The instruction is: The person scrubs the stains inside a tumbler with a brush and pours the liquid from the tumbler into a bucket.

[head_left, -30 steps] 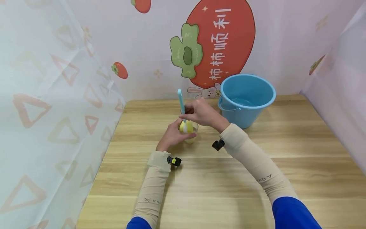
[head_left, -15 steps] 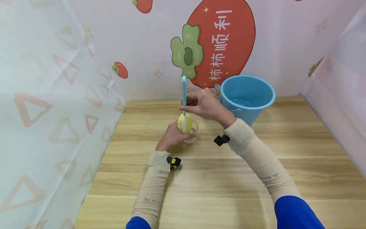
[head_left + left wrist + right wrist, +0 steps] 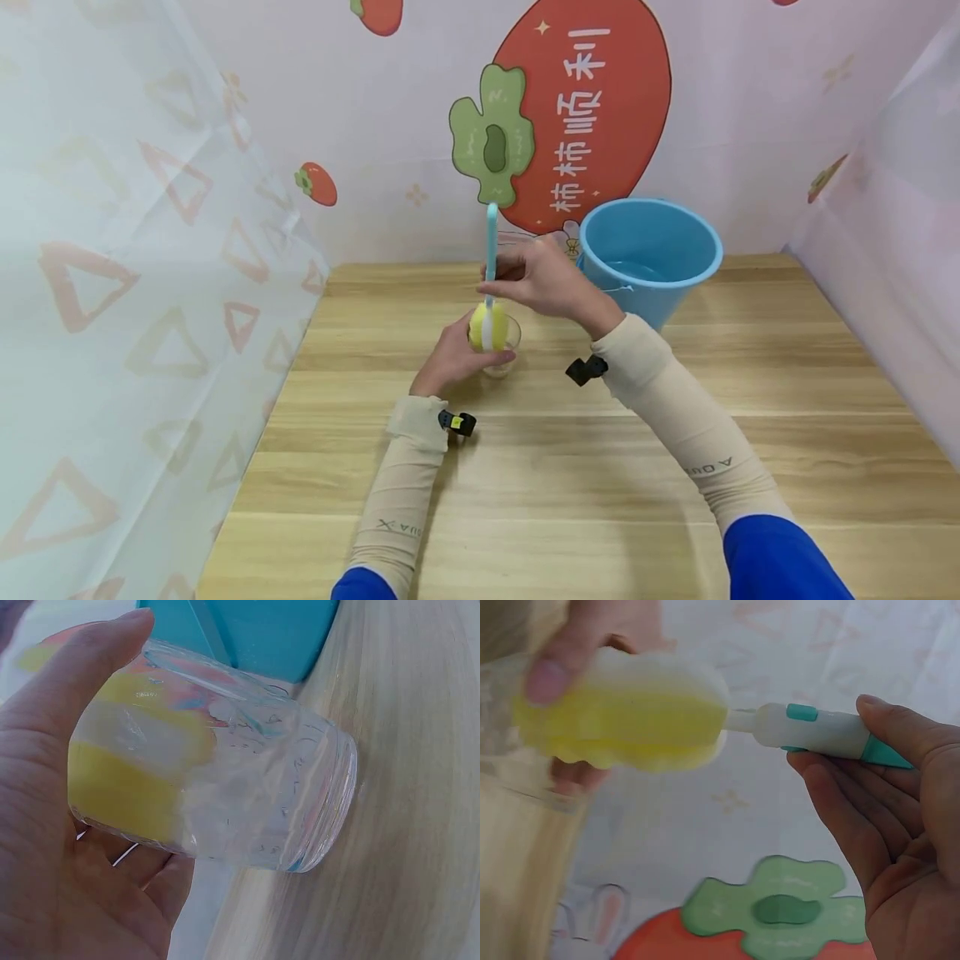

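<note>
Near the back of the wooden table, my left hand (image 3: 452, 357) grips a clear drinking glass (image 3: 259, 780) around its side. In the left wrist view the glass wall is wet with drops, and its base is close to the tabletop; whether they touch I cannot tell. My right hand (image 3: 546, 282) pinches the white and teal handle of a sponge cup brush (image 3: 810, 726), held upright above the glass. The brush's yellow and white sponge head (image 3: 660, 724) is partly inside the glass, and its upper end sticks out past the rim.
A light blue bucket (image 3: 651, 242) with a handle stands on the wooden table (image 3: 555, 500), behind and to the right of my right hand. A printed cloth backdrop (image 3: 390, 108) rises along the table's back, and cloth walls stand at both sides.
My right hand has lifted the brush, so more of the sponge shows above the glass, then shifted slightly right and down. My left hand has stayed in place around the glass.
</note>
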`<state>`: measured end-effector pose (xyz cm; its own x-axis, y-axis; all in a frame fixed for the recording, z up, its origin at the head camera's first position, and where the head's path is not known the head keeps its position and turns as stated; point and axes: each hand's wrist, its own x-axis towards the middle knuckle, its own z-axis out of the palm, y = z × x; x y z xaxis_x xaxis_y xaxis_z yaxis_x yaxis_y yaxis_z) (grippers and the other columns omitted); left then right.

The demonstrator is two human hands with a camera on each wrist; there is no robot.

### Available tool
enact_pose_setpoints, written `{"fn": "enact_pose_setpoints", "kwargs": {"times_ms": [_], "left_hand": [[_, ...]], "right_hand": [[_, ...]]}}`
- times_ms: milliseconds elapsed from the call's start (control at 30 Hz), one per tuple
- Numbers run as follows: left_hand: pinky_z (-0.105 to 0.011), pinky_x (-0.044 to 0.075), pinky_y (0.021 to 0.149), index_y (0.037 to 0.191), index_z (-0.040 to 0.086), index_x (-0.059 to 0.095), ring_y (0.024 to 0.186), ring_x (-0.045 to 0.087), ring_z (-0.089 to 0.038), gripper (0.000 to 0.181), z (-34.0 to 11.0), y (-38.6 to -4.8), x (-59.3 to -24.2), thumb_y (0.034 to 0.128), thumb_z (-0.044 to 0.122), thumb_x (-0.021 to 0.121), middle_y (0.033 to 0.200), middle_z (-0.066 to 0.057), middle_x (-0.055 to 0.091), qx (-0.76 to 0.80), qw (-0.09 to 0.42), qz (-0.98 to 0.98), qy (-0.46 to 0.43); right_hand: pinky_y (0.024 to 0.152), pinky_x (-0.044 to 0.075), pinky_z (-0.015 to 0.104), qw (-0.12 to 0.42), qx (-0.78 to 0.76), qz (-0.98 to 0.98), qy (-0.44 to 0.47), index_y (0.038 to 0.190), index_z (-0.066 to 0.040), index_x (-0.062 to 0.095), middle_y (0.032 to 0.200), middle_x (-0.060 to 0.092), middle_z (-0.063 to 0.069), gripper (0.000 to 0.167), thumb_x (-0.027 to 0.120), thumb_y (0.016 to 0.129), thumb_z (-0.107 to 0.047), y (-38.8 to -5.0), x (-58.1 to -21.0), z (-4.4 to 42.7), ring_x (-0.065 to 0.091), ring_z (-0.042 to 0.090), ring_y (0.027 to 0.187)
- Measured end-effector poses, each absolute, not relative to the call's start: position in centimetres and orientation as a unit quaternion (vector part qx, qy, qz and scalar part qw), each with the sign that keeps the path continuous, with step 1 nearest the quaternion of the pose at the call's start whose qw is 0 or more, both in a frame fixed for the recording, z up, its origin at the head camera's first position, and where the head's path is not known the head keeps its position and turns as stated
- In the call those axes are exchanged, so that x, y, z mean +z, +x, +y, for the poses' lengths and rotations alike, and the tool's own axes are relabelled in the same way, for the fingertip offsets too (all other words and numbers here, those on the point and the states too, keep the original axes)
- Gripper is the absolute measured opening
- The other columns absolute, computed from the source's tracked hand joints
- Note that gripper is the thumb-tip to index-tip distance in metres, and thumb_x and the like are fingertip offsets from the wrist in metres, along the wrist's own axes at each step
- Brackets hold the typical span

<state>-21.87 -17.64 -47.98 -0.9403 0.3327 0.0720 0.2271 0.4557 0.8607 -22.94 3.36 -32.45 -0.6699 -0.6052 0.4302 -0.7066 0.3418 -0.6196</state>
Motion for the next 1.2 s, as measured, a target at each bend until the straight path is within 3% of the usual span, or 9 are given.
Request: {"fn": "enact_pose_setpoints", "kwargs": {"times_ms": [100, 233, 467, 600, 700, 933, 1033, 1200], "left_hand": [[-0.042, 0.054, 0.089, 0.132, 0.029, 0.060, 0.100, 0.065, -0.021, 0.066, -17.6, -22.0, -48.0, 0.0790, 0.053, 0.092, 0.109, 0.001, 0.070, 0.490, 0.050, 0.855, 0.162], [-0.043, 0.055, 0.087, 0.138, 0.032, 0.059, 0.100, 0.065, -0.023, 0.070, -17.6, -22.0, -48.1, 0.0797, 0.051, 0.092, 0.111, 0.000, 0.070, 0.495, 0.055, 0.852, 0.162], [-0.051, 0.052, 0.104, 0.156, 0.045, 0.045, 0.125, 0.062, -0.024, 0.090, -17.6, -21.6, -47.8, 0.0794, 0.055, 0.090, 0.146, 0.006, 0.062, 0.500, 0.067, 0.849, 0.156], [-0.046, 0.055, 0.092, 0.149, 0.038, 0.053, 0.108, 0.065, -0.024, 0.080, -17.5, -21.7, -47.9, 0.0802, 0.047, 0.092, 0.126, 0.002, 0.069, 0.514, 0.063, 0.840, 0.164], [-0.046, 0.055, 0.091, 0.141, 0.032, 0.058, 0.105, 0.065, -0.023, 0.071, -17.5, -22.0, -48.0, 0.0801, 0.044, 0.093, 0.116, 0.000, 0.070, 0.508, 0.056, 0.842, 0.171], [-0.050, 0.055, 0.097, 0.143, 0.029, 0.057, 0.110, 0.066, -0.023, 0.074, -17.5, -22.1, -47.6, 0.0803, 0.046, 0.093, 0.121, 0.002, 0.070, 0.494, 0.048, 0.851, 0.171], [-0.053, 0.054, 0.100, 0.148, 0.032, 0.055, 0.117, 0.064, -0.026, 0.081, -17.5, -22.0, -47.5, 0.0787, 0.050, 0.093, 0.132, 0.002, 0.069, 0.502, 0.054, 0.848, 0.161], [-0.059, 0.046, 0.113, 0.151, 0.045, 0.051, 0.143, 0.052, -0.027, 0.086, -17.5, -21.6, -47.6, 0.0760, 0.061, 0.090, 0.154, 0.006, 0.057, 0.496, 0.064, 0.854, 0.145]], "right_hand": [[0.078, 0.063, 0.033, 0.069, 0.418, -0.811, 0.404, 0.098, -0.009, 0.079, 0.089, 0.081, 0.002, 0.012, 0.086, 0.091, -0.017, -22.9, -31.2, 3.6, 0.079, 0.012, 0.083], [0.077, 0.063, 0.030, 0.049, 0.408, -0.818, 0.402, 0.098, -0.009, 0.080, 0.089, 0.081, 0.002, 0.012, 0.085, 0.091, -0.017, -23.2, -32.2, 3.5, 0.078, 0.011, 0.081], [0.071, 0.062, 0.031, 0.016, 0.389, -0.833, 0.393, 0.098, -0.008, 0.082, 0.089, 0.082, 0.003, 0.010, 0.084, 0.093, -0.017, -23.0, -35.7, 2.9, 0.077, 0.012, 0.078], [0.074, 0.062, 0.030, 0.035, 0.386, -0.828, 0.405, 0.097, -0.009, 0.081, 0.088, 0.082, 0.002, 0.010, 0.084, 0.092, -0.018, -22.8, -33.6, 3.3, 0.078, 0.010, 0.080], [0.076, 0.062, 0.031, 0.052, 0.390, -0.822, 0.412, 0.097, -0.011, 0.080, 0.088, 0.081, 0.001, 0.012, 0.085, 0.092, -0.020, -22.5, -31.5, 3.8, 0.077, 0.010, 0.081], [0.076, 0.063, 0.033, 0.051, 0.394, -0.822, 0.408, 0.097, -0.010, 0.080, 0.088, 0.081, 0.001, 0.012, 0.085, 0.091, -0.018, -22.8, -30.9, 4.1, 0.077, 0.011, 0.080], [0.077, 0.063, 0.033, 0.034, 0.384, -0.831, 0.401, 0.099, -0.009, 0.080, 0.090, 0.082, 0.003, 0.012, 0.084, 0.092, -0.018, -23.1, -32.7, 3.9, 0.078, 0.012, 0.082], [0.074, 0.063, 0.032, -0.002, 0.371, -0.846, 0.384, 0.101, -0.008, 0.081, 0.091, 0.082, 0.003, 0.014, 0.083, 0.093, -0.020, -23.0, -34.7, 3.8, 0.078, 0.013, 0.081]]}}
